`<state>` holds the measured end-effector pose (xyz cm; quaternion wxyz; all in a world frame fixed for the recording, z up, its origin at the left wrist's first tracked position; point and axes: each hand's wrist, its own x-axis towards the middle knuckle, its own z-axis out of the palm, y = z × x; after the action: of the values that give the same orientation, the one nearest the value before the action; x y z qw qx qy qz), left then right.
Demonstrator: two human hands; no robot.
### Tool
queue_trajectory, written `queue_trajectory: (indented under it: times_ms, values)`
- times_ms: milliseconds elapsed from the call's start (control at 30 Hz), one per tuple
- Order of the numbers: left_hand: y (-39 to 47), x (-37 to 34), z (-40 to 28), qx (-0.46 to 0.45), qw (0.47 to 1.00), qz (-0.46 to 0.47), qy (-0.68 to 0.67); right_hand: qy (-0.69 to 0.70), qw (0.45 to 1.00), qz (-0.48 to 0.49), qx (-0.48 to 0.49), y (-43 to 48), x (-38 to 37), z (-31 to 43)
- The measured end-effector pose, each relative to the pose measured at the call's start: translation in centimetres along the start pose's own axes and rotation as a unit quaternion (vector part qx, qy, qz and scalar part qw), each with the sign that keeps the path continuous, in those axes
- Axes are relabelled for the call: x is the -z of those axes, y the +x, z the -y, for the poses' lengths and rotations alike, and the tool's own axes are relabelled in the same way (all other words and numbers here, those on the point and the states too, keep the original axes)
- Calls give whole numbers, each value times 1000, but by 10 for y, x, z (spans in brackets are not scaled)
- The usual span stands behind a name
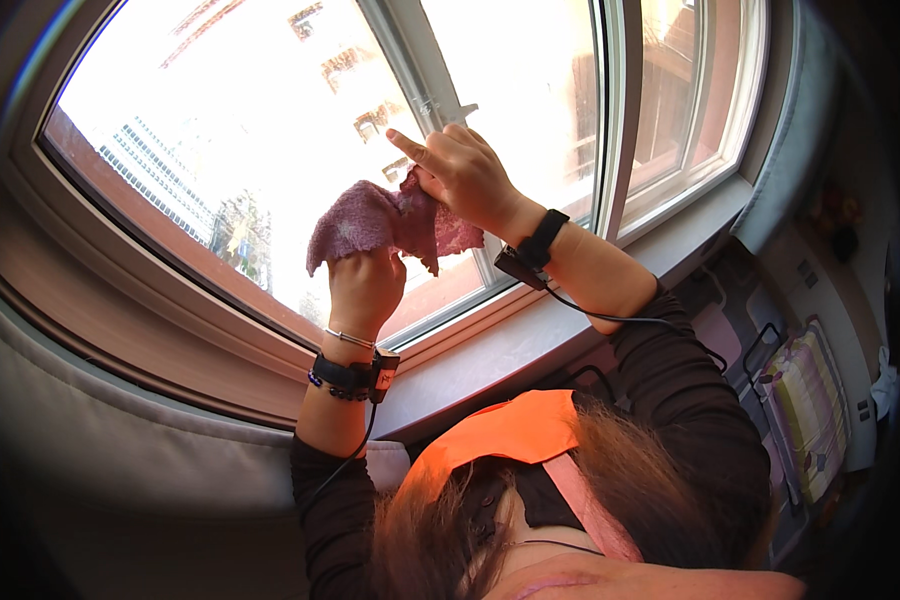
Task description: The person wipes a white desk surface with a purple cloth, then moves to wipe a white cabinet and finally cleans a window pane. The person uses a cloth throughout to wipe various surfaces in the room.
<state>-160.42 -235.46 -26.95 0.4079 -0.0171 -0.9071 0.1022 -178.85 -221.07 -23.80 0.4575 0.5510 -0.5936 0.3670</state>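
Note:
A purplish-pink terry cloth (356, 217) with ragged edges hangs between my two hands in front of a bright window pane (285, 127). My left hand (365, 289) grips its lower left part, the fingers mostly hidden under the fabric. Higher up and to the right, my right hand (465, 172) pinches the bunched upper part, with its index finger pointing out to the left. Behind that hand runs the upright window frame bar (401, 64), with a handle or latch (461, 112) on it. Whether the cloth touches the glass I cannot tell.
Below the window runs a pale sill (480, 341). Grey curtains hang at the left (120, 435) and the right (776, 150). Thin cables (607, 315) trail from devices strapped to both wrists. A folded chair with a patterned cushion (806, 412) stands at the lower right.

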Motion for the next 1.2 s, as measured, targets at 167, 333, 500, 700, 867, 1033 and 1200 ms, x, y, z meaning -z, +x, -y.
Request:
queue_trajectory:
  times_ms: [167,333,500,700,867,1033,1200]
  values:
    - [1,1,-1,-11,1000,-15,0,-18,998,-29,44,1,1,-1]
    - [1,0,-1,2,1000,-4,-1,-3,1000,-20,12,2,1,0]
    - [-1,-1,1,-5,1000,-4,-4,-13,1000,3,12,1,4,0]
    - [0,-1,0,-7,1000,-11,2,-30,999,-13,36,3,4,1]
    - [0,-1,0,-12,1000,-20,-1,-24,1000,-18,-2,4,3,8]
    - [0,0,0,-7,1000,-3,-6,-9,1000,-9,8,2,5,6]
    - [-1,-1,-1,2,1000,2,-8,-1,999,-12,43,-1,5,-2]
